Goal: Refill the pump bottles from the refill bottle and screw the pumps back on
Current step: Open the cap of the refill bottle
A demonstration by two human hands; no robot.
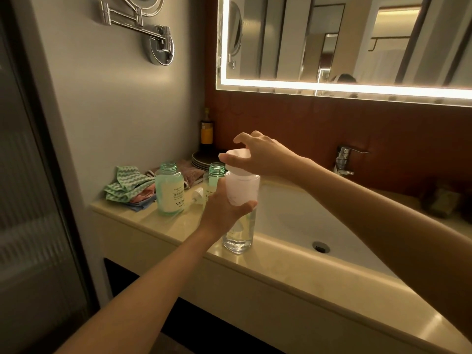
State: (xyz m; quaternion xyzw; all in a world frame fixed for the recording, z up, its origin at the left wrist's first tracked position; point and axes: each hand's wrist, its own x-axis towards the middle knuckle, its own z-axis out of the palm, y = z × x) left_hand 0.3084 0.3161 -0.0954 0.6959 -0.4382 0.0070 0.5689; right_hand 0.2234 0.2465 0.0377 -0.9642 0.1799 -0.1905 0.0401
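A clear refill bottle with a white label stands on the counter edge beside the sink. My left hand grips its middle. My right hand pinches the white cap at the bottle's top. Two green pump bottles stand behind with their necks uncapped: a larger one at the left and a second one partly hidden by my left hand. A white pump lies on the counter between them.
Folded cloths lie at the counter's back left. A stack of dark plates and a dark bottle with an orange label stand in the corner. The white sink basin and chrome tap are at the right.
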